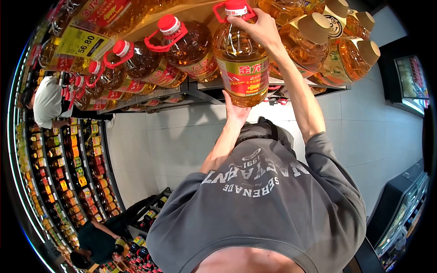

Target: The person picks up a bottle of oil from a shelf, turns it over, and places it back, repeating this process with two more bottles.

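Bottle of golden oil (242, 68), red cap, red neck handle, red-and-gold label turned towards the wearer. Held in both hands at the front of a shelf (204, 88), cap at the top of the view, base nearer the body. Base shows past the shelf edge, with pale floor tiles (182, 136) beyond. Whether the back touches its neighbours: cannot tell.

Right hand (260, 28): up at the neck, thumb laid across just below the cap, fingers curled round the handle side; grip closed on it, the far fingertips hidden.

Left hand (235, 109): low, palm against the base, thumb raised along the side. Remaining fingers lie out of sight behind and under the bottle; cannot tell how far they are bent.

Left of the held bottle: row of red-capped bottles (193, 52), handles on. Yellow price tag (86, 40) above them, reading 56.80. Right: cluster of tan-capped bottles (298, 43), also golden.

Wearer in a dark grey shirt (255, 195) with white lettering. Far left, racks of bottles and jars (68, 168) under strip lights. One person in a white top (48, 102) near the racks; another in a dark top (95, 241), lower left, holding a dark bottle (119, 245).
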A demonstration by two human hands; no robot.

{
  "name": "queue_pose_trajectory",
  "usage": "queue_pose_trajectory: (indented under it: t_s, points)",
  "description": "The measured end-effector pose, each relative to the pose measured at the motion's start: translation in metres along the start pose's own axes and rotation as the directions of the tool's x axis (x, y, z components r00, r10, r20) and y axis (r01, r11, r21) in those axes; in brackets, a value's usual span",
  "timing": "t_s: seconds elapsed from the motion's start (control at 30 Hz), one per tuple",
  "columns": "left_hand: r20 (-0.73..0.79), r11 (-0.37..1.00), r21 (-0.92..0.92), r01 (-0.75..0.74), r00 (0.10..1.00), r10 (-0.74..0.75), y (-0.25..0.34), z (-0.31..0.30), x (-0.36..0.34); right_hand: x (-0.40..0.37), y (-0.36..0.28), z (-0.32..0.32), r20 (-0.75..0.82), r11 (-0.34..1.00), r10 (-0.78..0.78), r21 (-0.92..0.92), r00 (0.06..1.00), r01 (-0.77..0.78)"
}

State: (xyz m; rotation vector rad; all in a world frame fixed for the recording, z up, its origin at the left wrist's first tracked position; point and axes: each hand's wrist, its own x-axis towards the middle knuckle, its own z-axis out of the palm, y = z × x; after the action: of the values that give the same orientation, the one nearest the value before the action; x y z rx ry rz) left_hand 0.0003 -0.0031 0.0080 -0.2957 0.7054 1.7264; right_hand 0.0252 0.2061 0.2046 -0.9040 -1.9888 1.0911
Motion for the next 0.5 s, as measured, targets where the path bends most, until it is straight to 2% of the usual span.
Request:
queue_pose_trajectory:
  t_s: [0.03, 0.1, 0.17, 0.27, 0.33, 0.4, 0.43, 0.5]
  points:
    - [-0.007, 1.0, 0.014, -0.003, 1.0, 0.003, 0.003, 0.001, 0.0, -0.001, 0.001, 0.001, -0.048, 0.999, -0.032, -0.004, 0.998, 0.032]
    - [-0.006, 0.999, 0.042, -0.001, 1.0, 0.001, 0.007, 0.0, 0.002, 0.001, 0.008, 0.003, -0.105, 0.999, -0.007, -0.041, 0.994, 0.002]
    - [0.039, 0.987, 0.146, -0.068, 0.997, 0.063, 0.012, -0.008, 0.006, -0.004, 0.005, 0.006, -0.189, 0.998, 0.045, -0.038, 0.981, -0.054]
    - [0.061, 0.975, 0.182, -0.127, 0.991, 0.118, 0.018, -0.013, 0.012, -0.008, 0.004, 0.009, -0.306, 0.994, 0.046, -0.079, 0.951, -0.074]
    - [0.089, 0.977, 0.153, -0.15, 0.987, 0.137, 0.017, -0.012, 0.01, -0.01, 0.003, 0.009, -0.316, 0.993, 0.068, -0.071, 0.946, -0.095]
    - [0.2, 0.972, 0.077, -0.221, 0.959, 0.202, 0.013, -0.009, 0.007, -0.012, 0.005, 0.012, -0.362, 0.988, 0.072, -0.103, 0.929, -0.117]
    - [0.255, 0.976, 0.054, -0.209, 0.948, 0.189, 0.012, -0.008, 0.006, -0.012, 0.005, 0.013, -0.366, 0.987, 0.08, -0.098, 0.927, -0.124]
    - [0.23, 0.984, 0.052, -0.168, 0.961, 0.152, 0.01, -0.014, 0.008, -0.014, 0.004, 0.014, -0.384, 0.988, 0.068, -0.101, 0.921, -0.115]
